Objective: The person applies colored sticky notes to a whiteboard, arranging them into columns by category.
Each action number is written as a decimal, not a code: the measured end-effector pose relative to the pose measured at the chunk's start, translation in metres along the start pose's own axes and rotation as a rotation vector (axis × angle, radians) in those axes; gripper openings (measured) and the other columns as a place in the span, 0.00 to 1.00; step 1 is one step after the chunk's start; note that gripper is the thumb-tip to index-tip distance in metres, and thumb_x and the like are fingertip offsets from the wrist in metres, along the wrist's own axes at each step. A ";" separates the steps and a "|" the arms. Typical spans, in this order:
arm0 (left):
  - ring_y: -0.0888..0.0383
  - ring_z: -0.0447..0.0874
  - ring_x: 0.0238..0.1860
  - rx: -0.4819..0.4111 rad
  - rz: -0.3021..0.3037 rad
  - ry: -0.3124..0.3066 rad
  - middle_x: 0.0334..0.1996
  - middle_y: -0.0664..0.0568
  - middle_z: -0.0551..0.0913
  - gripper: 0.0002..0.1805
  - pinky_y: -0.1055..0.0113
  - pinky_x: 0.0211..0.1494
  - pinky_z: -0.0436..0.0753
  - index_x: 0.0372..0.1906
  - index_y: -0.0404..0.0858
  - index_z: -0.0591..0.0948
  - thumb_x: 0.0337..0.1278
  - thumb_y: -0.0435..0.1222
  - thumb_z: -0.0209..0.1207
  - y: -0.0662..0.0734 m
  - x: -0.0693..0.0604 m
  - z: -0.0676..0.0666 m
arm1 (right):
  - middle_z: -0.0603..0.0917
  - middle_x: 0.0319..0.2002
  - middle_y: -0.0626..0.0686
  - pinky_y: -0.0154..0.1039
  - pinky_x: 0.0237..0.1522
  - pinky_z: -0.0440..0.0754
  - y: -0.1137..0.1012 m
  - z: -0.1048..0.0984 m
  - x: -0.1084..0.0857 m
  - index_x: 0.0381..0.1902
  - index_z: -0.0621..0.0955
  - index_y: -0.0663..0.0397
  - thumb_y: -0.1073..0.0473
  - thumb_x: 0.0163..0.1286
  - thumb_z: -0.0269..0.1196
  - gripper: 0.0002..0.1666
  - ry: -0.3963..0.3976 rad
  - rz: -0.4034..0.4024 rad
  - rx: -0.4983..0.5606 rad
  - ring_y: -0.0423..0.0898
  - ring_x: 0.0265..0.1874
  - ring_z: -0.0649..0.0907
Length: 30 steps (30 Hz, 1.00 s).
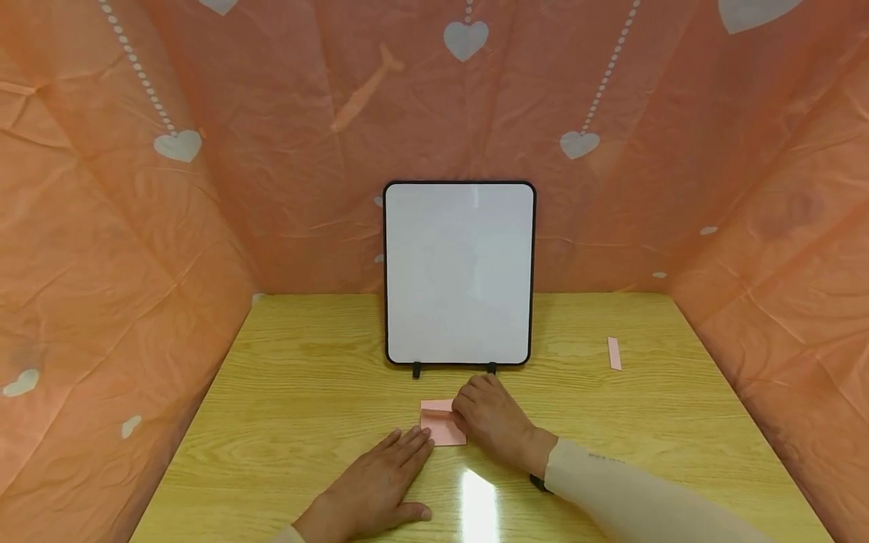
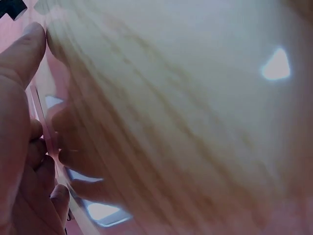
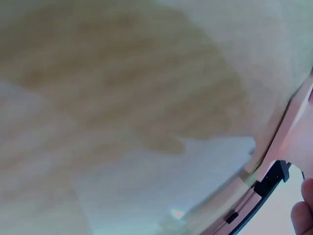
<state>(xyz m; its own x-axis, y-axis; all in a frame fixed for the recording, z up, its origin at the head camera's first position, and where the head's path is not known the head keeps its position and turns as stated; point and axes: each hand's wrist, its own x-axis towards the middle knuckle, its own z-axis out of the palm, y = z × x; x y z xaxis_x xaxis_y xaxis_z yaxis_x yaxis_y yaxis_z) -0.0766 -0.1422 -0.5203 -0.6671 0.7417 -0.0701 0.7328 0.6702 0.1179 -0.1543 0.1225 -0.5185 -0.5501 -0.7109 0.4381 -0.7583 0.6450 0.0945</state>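
Observation:
A small pink sheet of paper (image 1: 444, 432) lies on the wooden table, with a raised fold running across its upper part. My left hand (image 1: 380, 484) lies flat, its straight fingertips resting on the paper's lower left corner and its thumb spread away. At the paper's right side my right hand (image 1: 494, 422) has curled fingers and pinches the folded edge; the fingertips are hidden in the head view. Part of the pink paper (image 3: 293, 139) appears near the fingers in the right wrist view. Left thumb and fingers show at the edge of the left wrist view.
A white board (image 1: 459, 275) with a black frame stands upright on small black feet behind the paper. A narrow pink paper strip (image 1: 614, 353) lies at the right rear of the table (image 1: 305, 377). Orange cloth with hearts (image 1: 434, 113) encloses the back and sides.

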 end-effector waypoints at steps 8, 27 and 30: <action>0.51 0.58 0.84 -0.026 0.009 -0.010 0.83 0.46 0.60 0.51 0.50 0.83 0.65 0.83 0.37 0.62 0.73 0.71 0.42 0.000 0.000 -0.002 | 0.83 0.37 0.46 0.42 0.49 0.78 0.009 0.004 0.005 0.36 0.81 0.48 0.55 0.72 0.71 0.09 0.052 -0.028 -0.078 0.48 0.43 0.79; 0.52 0.58 0.84 -0.034 0.020 -0.021 0.83 0.47 0.61 0.49 0.51 0.83 0.66 0.83 0.38 0.63 0.74 0.70 0.44 -0.001 0.000 0.000 | 0.82 0.37 0.47 0.42 0.49 0.79 0.020 0.011 0.015 0.37 0.79 0.49 0.56 0.75 0.69 0.08 0.061 0.023 -0.057 0.48 0.43 0.78; 0.53 0.58 0.84 -0.051 0.015 -0.027 0.83 0.48 0.61 0.48 0.51 0.83 0.65 0.83 0.39 0.63 0.74 0.69 0.45 -0.001 0.000 0.001 | 0.82 0.37 0.46 0.41 0.46 0.78 0.021 0.011 0.016 0.36 0.79 0.48 0.56 0.75 0.68 0.08 0.074 0.029 -0.049 0.47 0.42 0.78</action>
<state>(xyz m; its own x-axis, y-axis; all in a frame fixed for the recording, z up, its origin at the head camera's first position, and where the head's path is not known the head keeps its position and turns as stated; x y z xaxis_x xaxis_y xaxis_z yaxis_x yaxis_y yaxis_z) -0.0774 -0.1432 -0.5213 -0.6519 0.7524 -0.0943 0.7342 0.6574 0.1695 -0.1828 0.1213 -0.5197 -0.5429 -0.6704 0.5058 -0.7236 0.6791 0.1233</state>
